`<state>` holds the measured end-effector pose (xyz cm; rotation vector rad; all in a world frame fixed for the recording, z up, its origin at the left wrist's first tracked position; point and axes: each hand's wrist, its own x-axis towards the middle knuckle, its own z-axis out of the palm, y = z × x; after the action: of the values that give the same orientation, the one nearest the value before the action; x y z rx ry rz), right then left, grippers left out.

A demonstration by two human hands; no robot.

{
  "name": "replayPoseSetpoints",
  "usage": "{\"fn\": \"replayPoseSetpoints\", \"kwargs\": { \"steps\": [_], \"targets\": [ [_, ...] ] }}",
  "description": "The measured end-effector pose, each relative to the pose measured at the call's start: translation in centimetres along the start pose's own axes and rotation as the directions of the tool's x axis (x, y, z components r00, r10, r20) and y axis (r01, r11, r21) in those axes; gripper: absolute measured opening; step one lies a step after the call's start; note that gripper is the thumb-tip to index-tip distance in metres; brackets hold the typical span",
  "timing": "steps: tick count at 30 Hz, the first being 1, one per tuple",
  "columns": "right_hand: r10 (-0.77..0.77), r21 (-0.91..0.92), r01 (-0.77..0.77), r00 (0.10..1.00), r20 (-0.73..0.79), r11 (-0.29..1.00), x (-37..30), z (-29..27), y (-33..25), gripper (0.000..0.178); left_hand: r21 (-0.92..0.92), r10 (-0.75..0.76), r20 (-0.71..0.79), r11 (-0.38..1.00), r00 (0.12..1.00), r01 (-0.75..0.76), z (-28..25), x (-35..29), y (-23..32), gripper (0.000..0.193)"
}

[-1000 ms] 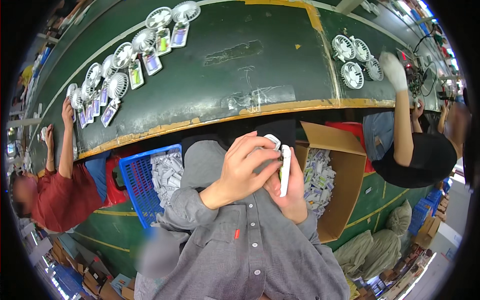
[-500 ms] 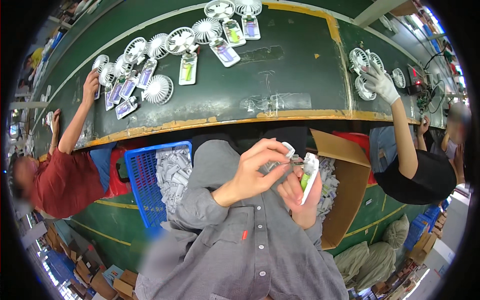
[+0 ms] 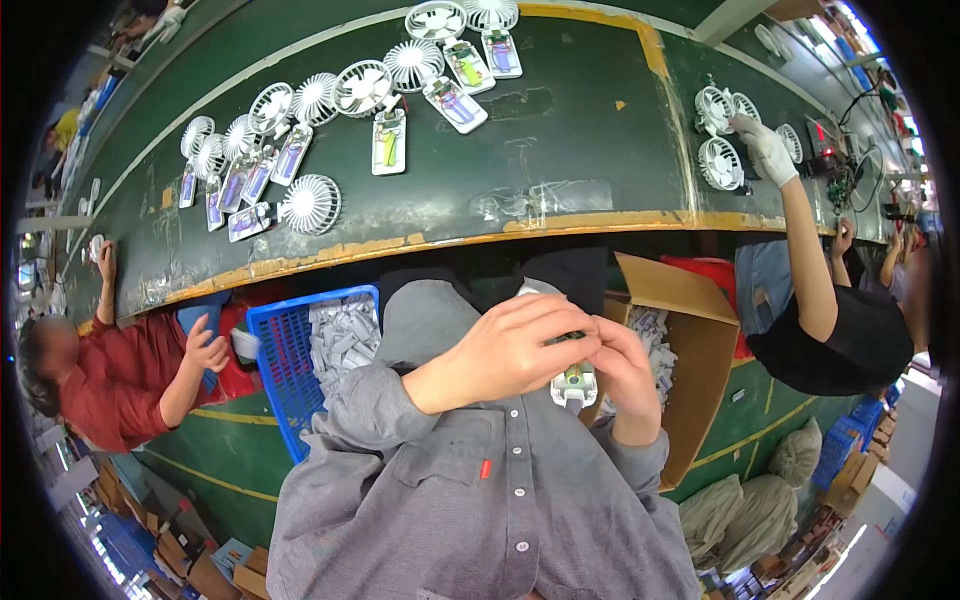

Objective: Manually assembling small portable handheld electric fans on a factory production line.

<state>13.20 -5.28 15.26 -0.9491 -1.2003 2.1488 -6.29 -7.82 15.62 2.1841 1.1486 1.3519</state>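
Over my lap, a white handheld-fan handle case [image 3: 574, 388] with a green part inside is held between my two hands. My left hand [image 3: 515, 345] lies across its upper part with the fingers curled over it, hiding most of it. From the other side my right hand [image 3: 628, 372] grips it, the fingers meeting those of the left. A bit of white shows above the left fingers; whether it belongs to the same case is hidden.
On the green workbench [image 3: 560, 120] ahead lie several white fans [image 3: 363, 88] with opened handles. A blue basket [image 3: 262, 345] of white parts stands left of my lap, a cardboard box [image 3: 700, 385] of parts right. Co-workers sit on both sides; one's gloved hand [image 3: 768, 155] touches fans.
My hands have come together over the fan handle case, which has turned and now mostly lies beneath my fingers. The left co-worker's hand has drawn back from the fans on the bench.
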Motion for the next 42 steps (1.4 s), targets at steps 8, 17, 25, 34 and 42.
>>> {"fn": "replayPoseSetpoints", "kwargs": {
  "steps": [8, 17, 25, 34, 42],
  "targets": [
    [-0.145, 0.253, 0.140, 0.989, 0.001, 0.957, -2.5, -0.4, 0.4, 0.026, -0.388, -0.495, -0.202, 0.833, 0.845, 0.395, -2.2, -1.8, -3.3, 0.016],
    [-0.168, -0.727, -0.611, 0.718, -0.675, 0.312, -9.7, -18.6, 12.8, 0.034, -0.905, -0.685, -0.110, 0.368, 0.720, 0.212, -3.6, -1.3, -3.8, 0.018],
    [-0.160, 0.545, 0.254, 0.963, -0.215, 0.799, -0.4, -1.6, 6.1, 0.059, -0.931, -0.575, 0.254, -0.364, 0.778, 0.036, 2.2, 1.8, -1.1, 0.020],
    [-0.112, 0.710, -0.026, 0.983, 0.147, 0.703, 2.7, 0.8, 3.3, 0.032, -0.994, -0.875, -0.059, 0.095, 0.481, 0.050, -0.3, 1.2, -2.4, 0.019],
    [-0.223, 0.766, 0.219, 0.970, -0.101, 0.604, 4.4, -4.5, 1.2, 0.041, -0.202, -0.574, -0.549, 0.797, 0.608, 0.569, -4.3, -4.2, -8.9, 0.045]
  ]
}}
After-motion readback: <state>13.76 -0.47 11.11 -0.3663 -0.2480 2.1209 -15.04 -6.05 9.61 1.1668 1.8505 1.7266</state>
